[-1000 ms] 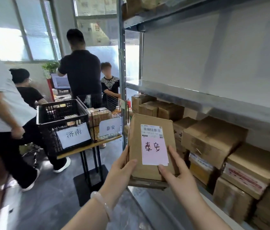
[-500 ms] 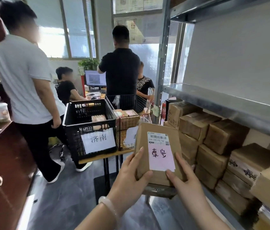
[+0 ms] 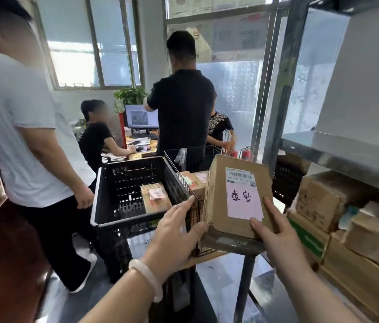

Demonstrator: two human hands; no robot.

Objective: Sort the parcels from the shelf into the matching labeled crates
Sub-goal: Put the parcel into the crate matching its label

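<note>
I hold a flat brown cardboard parcel (image 3: 218, 201) with a pink handwritten label and barcode, tilted up toward me. My left hand (image 3: 174, 231) grips its lower left edge and my right hand (image 3: 274, 231) its lower right corner. The parcel hovers over the wire crate (image 3: 183, 164), which holds other parcels. Left of it stands a black plastic crate (image 3: 104, 194) with one parcel (image 3: 153, 199) inside. Both crates rest on a small table. The crate labels are hidden from this angle.
A metal shelf (image 3: 346, 157) on the right holds several stacked cardboard boxes (image 3: 323, 201). A person in a white shirt (image 3: 20, 127) stands close on the left beside the black crate. A person in black (image 3: 183, 108) stands behind the crates; others sit at a desk.
I have stepped closer to the crates, turning left away from the shelf. The parcel, still in both hands, now hangs over the wire crate instead of in front of the shelf.
</note>
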